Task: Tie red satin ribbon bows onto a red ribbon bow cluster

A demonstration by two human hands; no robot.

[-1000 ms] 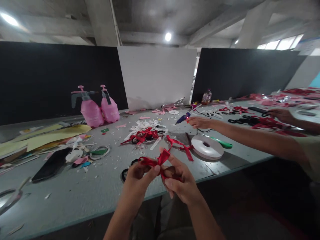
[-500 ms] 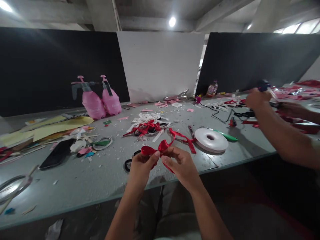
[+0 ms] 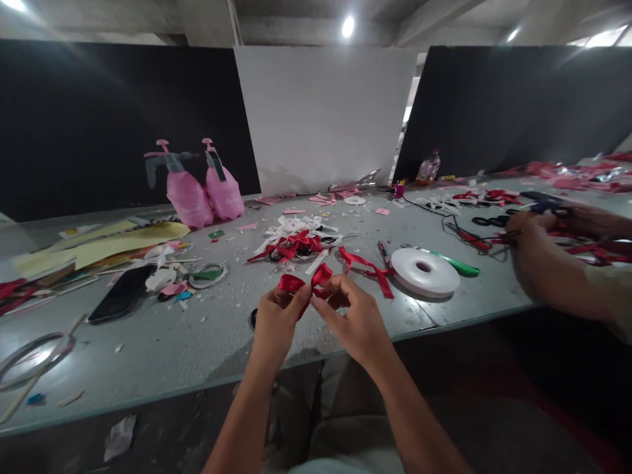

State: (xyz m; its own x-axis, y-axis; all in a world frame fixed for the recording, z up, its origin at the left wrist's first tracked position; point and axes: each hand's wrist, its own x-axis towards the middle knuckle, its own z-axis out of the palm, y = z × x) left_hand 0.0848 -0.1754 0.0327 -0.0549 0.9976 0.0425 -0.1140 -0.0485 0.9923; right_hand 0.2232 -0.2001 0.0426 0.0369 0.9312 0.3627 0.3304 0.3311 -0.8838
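A looped red ribbon bow is held between both hands above the table's front edge. My left hand pinches its left loop near the middle with thumb and finger. My right hand pinches the bow's right side, the fingertips of both hands almost touching. Behind them lies a loose red ribbon. A white ribbon spool rests flat to the right. Farther back is a pile of red and white ribbon pieces. A black ring is partly hidden by my left hand.
Two pink spray bottles, a black phone and yellow paper are at the left. At the right, a co-worker's hands are over the table among red ribbons and a cable. A green object lies behind the spool.
The view has shifted slightly. Both my hands still hold the bow, whose trailing ribbon no longer shows below my right hand. The co-worker's near hand has lowered toward the table.
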